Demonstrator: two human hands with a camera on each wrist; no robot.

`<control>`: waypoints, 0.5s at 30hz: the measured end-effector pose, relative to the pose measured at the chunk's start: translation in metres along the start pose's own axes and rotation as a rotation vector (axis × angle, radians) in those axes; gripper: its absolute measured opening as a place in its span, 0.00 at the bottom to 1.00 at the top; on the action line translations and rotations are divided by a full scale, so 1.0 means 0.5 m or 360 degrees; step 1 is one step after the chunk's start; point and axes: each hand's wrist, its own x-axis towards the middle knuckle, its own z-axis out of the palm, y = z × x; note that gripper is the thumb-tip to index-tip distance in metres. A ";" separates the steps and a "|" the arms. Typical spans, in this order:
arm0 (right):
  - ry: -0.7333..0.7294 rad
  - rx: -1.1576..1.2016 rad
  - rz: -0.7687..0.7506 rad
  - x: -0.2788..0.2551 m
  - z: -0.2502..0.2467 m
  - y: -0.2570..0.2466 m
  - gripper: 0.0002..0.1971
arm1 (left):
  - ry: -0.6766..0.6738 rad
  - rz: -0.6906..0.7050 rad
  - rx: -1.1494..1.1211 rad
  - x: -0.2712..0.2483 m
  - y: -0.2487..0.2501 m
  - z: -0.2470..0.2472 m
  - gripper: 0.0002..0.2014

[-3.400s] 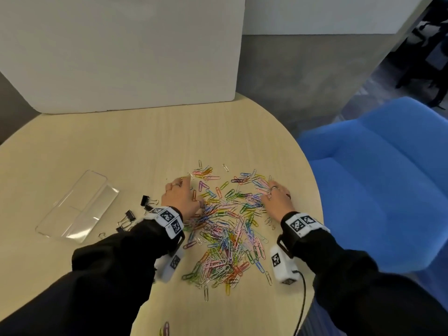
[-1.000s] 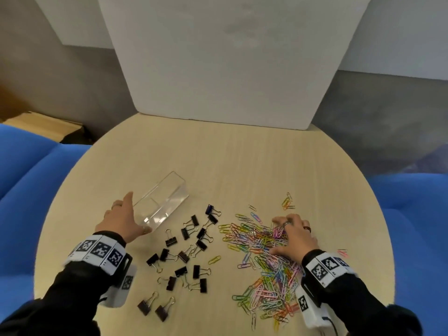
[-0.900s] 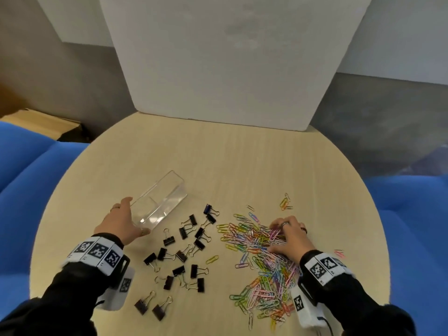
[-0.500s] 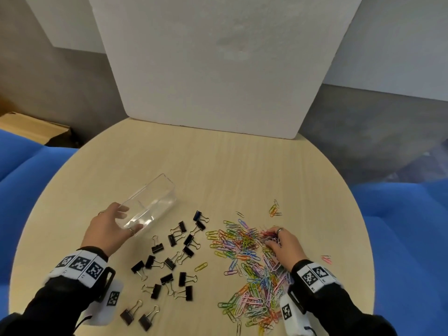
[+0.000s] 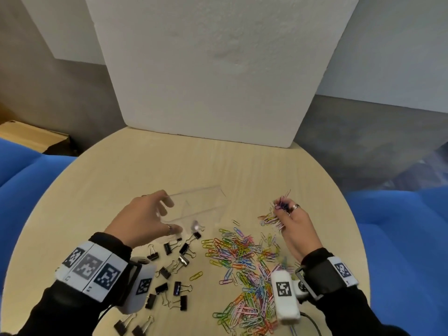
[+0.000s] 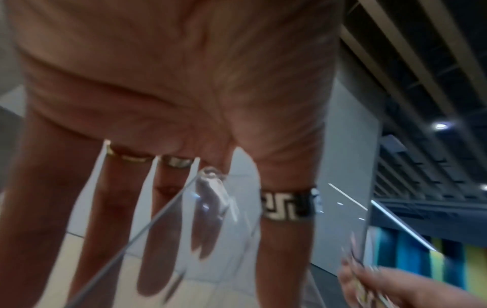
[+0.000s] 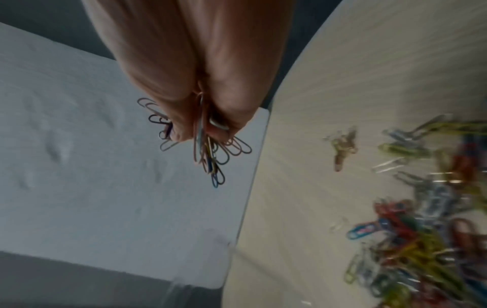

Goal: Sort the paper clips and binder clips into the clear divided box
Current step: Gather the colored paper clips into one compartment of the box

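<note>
My left hand (image 5: 169, 214) grips the left end of the clear divided box (image 5: 203, 202) between thumb and fingers, near the middle of the round wooden table (image 5: 169, 170). In the left wrist view the box's wall (image 6: 158, 212) crosses my spread fingers (image 6: 155, 260). My right hand (image 5: 282, 210) is raised just right of the box and clutches a bunch of paper clips (image 5: 271, 218); they stick out of the fist (image 7: 213, 154). Below it lies the colourful paper clip pile (image 5: 244, 263). Black binder clips (image 5: 174, 265) are scattered under my left wrist.
A white foam board (image 5: 213, 69) stands upright at the table's far edge. Blue seats (image 5: 400, 226) flank the table on both sides. A single yellow paper clip (image 5: 196, 275) lies among the binder clips. The table's rim runs close by my right forearm.
My left hand has carried the box to the right, toward the table's middle, and turned it. My right hand has closed on a bunch of paper clips and lifted it off the pile.
</note>
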 end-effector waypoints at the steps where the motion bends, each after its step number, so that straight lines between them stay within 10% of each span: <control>1: -0.0016 0.0079 -0.0031 0.000 0.006 -0.017 0.10 | -0.0102 0.0036 0.0023 0.002 0.010 -0.002 0.22; 15: -0.0209 -0.0386 -0.0606 -0.035 0.111 -0.068 0.16 | -0.0701 0.0186 -0.0108 0.048 0.093 0.012 0.24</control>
